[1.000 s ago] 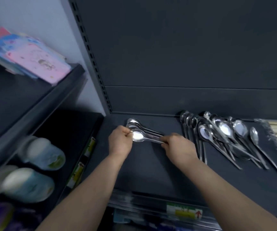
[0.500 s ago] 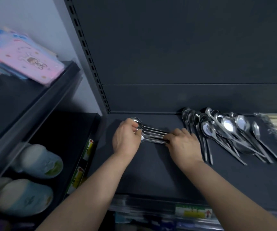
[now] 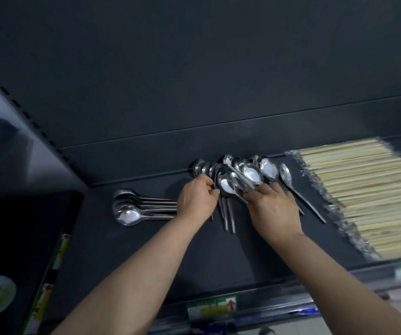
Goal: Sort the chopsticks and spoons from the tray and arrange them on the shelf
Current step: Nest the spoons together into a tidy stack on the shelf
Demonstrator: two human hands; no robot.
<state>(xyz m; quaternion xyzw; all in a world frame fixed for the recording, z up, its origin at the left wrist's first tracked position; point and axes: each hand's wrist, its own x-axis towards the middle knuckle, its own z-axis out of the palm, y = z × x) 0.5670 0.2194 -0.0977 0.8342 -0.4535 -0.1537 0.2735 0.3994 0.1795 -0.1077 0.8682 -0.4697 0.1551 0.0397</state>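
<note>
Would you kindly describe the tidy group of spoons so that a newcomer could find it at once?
On the dark shelf, look left of both hands, away from the chopsticks at the right end. The tidy spoon group lies there untouched, bowls to the left and handles pointing right in parallel, unlike the jumbled spoon pile beside it.
</note>
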